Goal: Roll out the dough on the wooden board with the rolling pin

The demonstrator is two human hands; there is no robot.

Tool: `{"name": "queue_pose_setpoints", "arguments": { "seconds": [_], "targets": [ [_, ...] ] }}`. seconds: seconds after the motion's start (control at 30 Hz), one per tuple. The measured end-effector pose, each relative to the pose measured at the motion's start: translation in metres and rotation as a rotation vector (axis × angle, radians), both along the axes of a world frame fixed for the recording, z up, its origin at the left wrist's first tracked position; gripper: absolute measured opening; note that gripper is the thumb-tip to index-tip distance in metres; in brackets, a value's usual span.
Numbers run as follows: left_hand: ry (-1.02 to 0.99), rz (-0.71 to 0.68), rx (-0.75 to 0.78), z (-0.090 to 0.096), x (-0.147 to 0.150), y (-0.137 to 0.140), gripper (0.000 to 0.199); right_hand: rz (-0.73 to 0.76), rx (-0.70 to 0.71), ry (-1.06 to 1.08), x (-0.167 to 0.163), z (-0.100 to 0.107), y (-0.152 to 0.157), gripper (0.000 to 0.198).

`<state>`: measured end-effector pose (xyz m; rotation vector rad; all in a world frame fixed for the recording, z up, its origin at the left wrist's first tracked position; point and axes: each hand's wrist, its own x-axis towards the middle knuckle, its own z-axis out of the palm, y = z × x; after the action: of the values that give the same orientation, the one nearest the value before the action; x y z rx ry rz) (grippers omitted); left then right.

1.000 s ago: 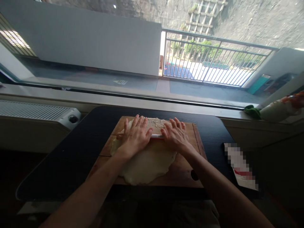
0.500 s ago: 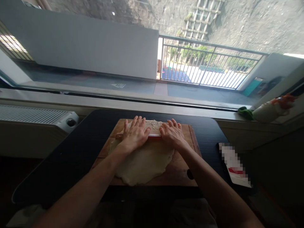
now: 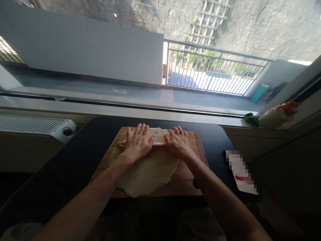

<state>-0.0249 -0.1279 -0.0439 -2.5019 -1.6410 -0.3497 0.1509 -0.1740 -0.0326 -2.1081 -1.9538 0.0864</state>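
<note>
A large, thin sheet of pale dough [image 3: 147, 175] lies over a wooden cutting board [image 3: 187, 184], its near edge uneven. Across its far part runs a rolling pin [image 3: 159, 144], seen as a whitish and red strip between my hands. My left hand [image 3: 139, 142] rests flat on the pin's left part, fingers stretched forward and thumb apart. On the right part lies my right hand [image 3: 178, 140], palm down with its fingers extended. Neither hand wraps around the pin, and both palms hide much of it. Some wrinkled dough shows beyond the pin.
The board sits on a dark table [image 3: 75, 160] by a window. At the right lies a flat pale object [image 3: 242, 174], partly pixelated. A radiator [image 3: 37, 129] stands left. A green cloth-like item [image 3: 252, 119] and a whitish container [image 3: 273, 117] are on the sill.
The whole scene has shifted slightly left as my head turned. Against the board and dough, my hands and the rolling pin show hardly any movement.
</note>
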Motion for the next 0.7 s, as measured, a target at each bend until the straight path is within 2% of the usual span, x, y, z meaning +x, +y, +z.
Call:
{"name": "queue_pose_setpoints", "arguments": {
  "seconds": [0.2,0.27,0.37,0.43,0.6,0.7],
  "targets": [
    [-0.044,-0.129,0.116,-0.019,-0.027,-0.055,0.064,0.155,0.058,-0.031,-0.007,-0.012,-0.06,0.054],
    [-0.051,-0.126,0.115,-0.018,-0.027,-0.057,0.064,0.161,0.04,-0.038,-0.007,-0.012,-0.06,0.056],
    [-0.042,-0.103,0.081,-0.012,-0.021,-0.046,0.06,0.101,0.008,-0.041,-0.007,-0.007,-0.047,0.057],
    [-0.04,-0.12,0.069,-0.009,-0.023,-0.048,0.057,0.102,0.01,-0.028,-0.007,-0.006,-0.051,0.057],
    [-0.022,-0.292,0.094,-0.01,-0.06,-0.105,0.051,0.356,0.052,0.023,0.002,-0.01,-0.114,0.049],
    [-0.011,-0.29,0.101,-0.01,-0.084,-0.12,0.049,0.452,0.059,0.069,0.013,-0.005,-0.13,0.047]
  ]
}}
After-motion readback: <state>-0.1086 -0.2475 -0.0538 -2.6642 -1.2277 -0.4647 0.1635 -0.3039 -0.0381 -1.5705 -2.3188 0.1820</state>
